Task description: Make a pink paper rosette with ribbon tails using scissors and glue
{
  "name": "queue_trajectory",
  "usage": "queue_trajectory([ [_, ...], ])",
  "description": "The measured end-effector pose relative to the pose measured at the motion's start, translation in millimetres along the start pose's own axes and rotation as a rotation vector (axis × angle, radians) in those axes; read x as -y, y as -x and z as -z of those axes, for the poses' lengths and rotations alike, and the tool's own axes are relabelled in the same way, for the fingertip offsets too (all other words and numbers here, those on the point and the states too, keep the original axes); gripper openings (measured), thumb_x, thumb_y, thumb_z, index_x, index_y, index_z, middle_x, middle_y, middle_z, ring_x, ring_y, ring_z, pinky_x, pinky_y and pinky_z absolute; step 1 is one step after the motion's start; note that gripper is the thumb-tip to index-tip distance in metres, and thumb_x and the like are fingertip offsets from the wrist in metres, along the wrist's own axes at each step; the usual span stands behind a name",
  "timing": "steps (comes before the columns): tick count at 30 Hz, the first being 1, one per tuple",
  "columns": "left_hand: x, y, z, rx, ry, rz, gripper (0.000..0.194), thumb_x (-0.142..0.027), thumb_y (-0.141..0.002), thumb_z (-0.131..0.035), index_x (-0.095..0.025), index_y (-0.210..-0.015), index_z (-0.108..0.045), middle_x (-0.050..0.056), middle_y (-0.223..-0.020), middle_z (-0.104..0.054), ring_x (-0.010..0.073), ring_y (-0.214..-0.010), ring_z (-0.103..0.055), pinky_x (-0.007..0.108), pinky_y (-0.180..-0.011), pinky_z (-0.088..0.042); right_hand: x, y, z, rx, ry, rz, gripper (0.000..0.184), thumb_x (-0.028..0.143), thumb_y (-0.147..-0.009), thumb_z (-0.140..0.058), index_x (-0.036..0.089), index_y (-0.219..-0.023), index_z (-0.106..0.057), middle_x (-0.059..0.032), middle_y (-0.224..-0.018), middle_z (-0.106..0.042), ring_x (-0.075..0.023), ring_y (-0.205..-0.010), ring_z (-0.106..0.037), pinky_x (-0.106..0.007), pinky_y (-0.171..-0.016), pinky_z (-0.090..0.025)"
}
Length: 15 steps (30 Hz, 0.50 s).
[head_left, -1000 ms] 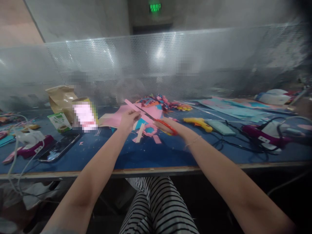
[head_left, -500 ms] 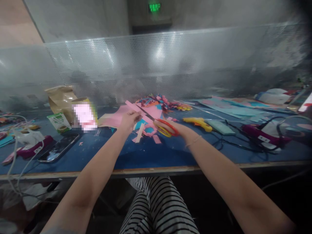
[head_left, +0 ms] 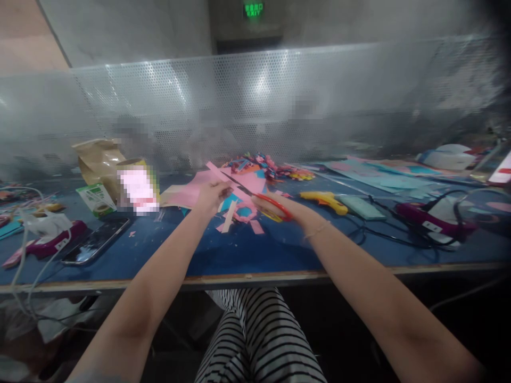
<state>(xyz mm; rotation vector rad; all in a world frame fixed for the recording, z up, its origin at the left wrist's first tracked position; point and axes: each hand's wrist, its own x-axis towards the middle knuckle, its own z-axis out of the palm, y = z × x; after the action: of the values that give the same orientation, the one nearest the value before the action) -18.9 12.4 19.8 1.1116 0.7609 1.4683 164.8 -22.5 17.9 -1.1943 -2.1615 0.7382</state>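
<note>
Above a blue counter (head_left: 239, 260), with its pink paper ring (head_left: 245, 219) as dial centre and the perforated metal screen (head_left: 239, 96) at 12 o'clock, a person's left hand (head_left: 216, 196) at 10 pinches what appears to be the near edge of a straight pink strip (head_left: 215, 171), probably to keep the thin paper taut, while the right hand (head_left: 285, 205) at 3 closes around the red-and-yellow handles of scissors (head_left: 244, 189) whose slim dark blades lie along the strip, pointing toward 11. The low angle of the blades seems to suit a lengthwise line; the fingers inside the loops are partly hidden. Beneath the hands, a smooth, flat pink sheet (head_left: 191, 192) spreads at 10, likely laid there within easy reach, and the ring looks folded and many-sided, short paper tabs jutting out below it. A ragged heap of coloured scraps (head_left: 271, 169) sits at 1, curled and frilly, and a hard, glossy yellow glue gun (head_left: 325, 200) lies farther out at 3, apparently parked clear of the paper but near the right hand
</note>
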Motion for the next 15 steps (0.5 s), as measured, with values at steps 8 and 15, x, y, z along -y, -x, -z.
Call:
queue_trajectory([
  [8, -2.3, 0.7, -0.1, -0.026, 0.04, 0.037, 0.014, -0.012, -0.055, -0.068, -0.01, -0.059, -0.055, 0.0, -0.051, -0.056, 0.0066, -0.051, -0.053, 0.021, -0.059, -0.045, -12.4, -12.7, -1.9, 0.025, 0.116, -0.021, 0.055, 0.068, -0.068, -0.03, 0.016, -0.059, -0.043, 0.0018, -0.05, -0.037, -0.0077, -0.047, -0.034, -0.022, -0.043, -0.026],
  [15, -1.7, 0.8, -0.5, -0.019, 0.048, 0.05, 0.015, -0.012, -0.055, -0.067, -0.011, -0.057, -0.053, -0.001, -0.05, -0.054, 0.0061, -0.051, -0.053, 0.019, -0.057, -0.044, -6.3, -10.2, -2.7, 0.008, 0.131, -0.068, 0.058, 0.07, -0.069, -0.029, 0.015, -0.056, -0.043, 0.002, -0.045, -0.038, -0.0076, -0.042, -0.035, -0.021, -0.042, -0.027],
])
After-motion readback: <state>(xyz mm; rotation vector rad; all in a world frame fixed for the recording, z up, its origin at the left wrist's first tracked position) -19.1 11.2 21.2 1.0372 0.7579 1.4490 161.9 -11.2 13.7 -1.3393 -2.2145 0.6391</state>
